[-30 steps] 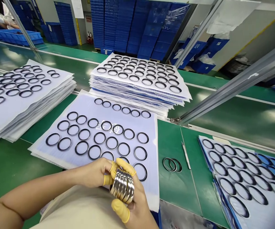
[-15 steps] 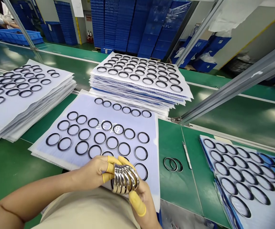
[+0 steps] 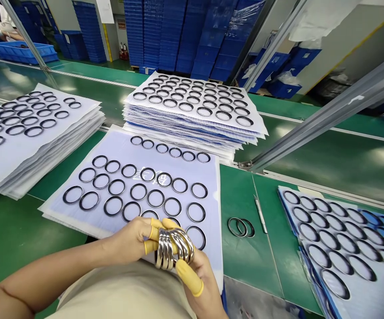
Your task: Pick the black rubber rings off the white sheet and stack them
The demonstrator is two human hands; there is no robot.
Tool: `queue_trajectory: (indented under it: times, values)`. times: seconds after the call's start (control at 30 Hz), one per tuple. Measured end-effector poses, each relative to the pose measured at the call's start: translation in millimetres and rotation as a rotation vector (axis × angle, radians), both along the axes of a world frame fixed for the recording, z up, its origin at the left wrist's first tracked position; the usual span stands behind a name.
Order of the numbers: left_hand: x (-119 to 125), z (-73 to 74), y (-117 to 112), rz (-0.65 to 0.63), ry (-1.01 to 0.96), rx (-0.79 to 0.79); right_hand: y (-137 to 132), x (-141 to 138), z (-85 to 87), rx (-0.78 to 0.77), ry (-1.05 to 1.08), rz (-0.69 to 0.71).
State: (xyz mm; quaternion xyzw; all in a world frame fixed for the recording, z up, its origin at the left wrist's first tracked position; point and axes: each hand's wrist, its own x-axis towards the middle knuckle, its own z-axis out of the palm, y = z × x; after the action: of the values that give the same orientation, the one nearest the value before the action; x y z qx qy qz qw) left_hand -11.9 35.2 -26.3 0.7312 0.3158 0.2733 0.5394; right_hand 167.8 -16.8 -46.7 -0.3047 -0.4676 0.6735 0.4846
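Seemingly to keep the rings from spilling, the left hand pinches one bunch and the right hand cradles the other, a slim gap showing between bunches, at the near edge of the sheet

Green worktop, lower right of centre; glossy green surface runs behind it, showing bright reflections of light. Slanting metal beam, right. Blue crates, stacked in tall columns, upper centre. Red fire extinguishers stand left of these. White paper hangs at top edge. Pale wall with yellow stripe, upper right. Blue bins, upper left.
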Motion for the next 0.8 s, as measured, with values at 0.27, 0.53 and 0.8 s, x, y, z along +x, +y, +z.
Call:
queue_trajectory:
  times: [0.27, 0.53, 0.8]
  values:
    - [-3.2, 3.8, 2.6, -0.004, -0.008, 0.027, 2.6, 1.0, -1.6, 0.017, -0.036, 0.017]
    - [-11.2, 5.6, 6.2, -0.019, 0.119, 0.248, 0.8, 10.2, -5.6, -0.005, -0.132, 0.278]
    - [-8.5, 5.1, 5.9, -0.051, 0.124, 0.416, -3.1, -6.4, -11.0, -0.072, 0.066, 0.375]
